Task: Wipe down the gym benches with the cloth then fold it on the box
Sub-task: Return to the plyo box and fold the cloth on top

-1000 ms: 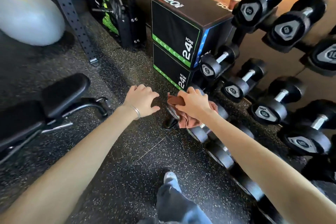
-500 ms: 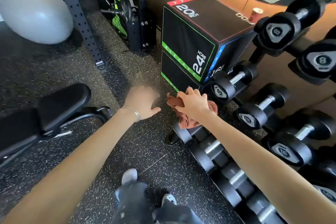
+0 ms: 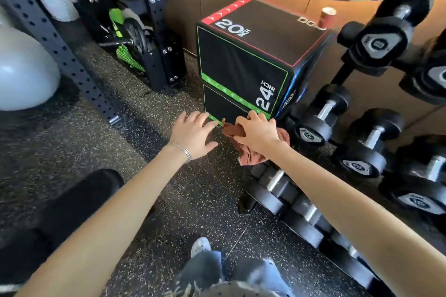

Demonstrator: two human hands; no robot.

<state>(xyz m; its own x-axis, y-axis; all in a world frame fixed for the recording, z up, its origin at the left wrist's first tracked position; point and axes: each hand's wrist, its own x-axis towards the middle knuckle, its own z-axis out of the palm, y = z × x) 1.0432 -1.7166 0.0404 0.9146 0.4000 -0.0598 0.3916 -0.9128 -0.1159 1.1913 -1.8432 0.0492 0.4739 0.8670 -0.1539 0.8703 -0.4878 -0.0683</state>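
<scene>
My right hand (image 3: 258,131) grips a crumpled rust-brown cloth (image 3: 251,158), which hangs below my palm in front of the lower box. My left hand (image 3: 193,132) is stretched out beside it with fingers spread and holds nothing. Straight ahead stand two stacked black plyo boxes (image 3: 243,65) with red, green and blue edging and "20 INCH" and "24 INCH" marks. Its black top is bare. The black padded gym bench (image 3: 79,200) lies at the lower left, partly cut off by the frame.
A dumbbell rack (image 3: 362,142) with several black dumbbells fills the right side. A paper cup (image 3: 327,17) stands behind the box. A black perforated rack upright (image 3: 62,50), a green-and-black machine (image 3: 130,38) and a grey exercise ball (image 3: 21,75) stand at the left. The floor is speckled rubber.
I have stepped closer to the stacked boxes, so they loom larger. Both hands stay out in front, the right still holding the cloth. The bench has slid toward the lower left.
</scene>
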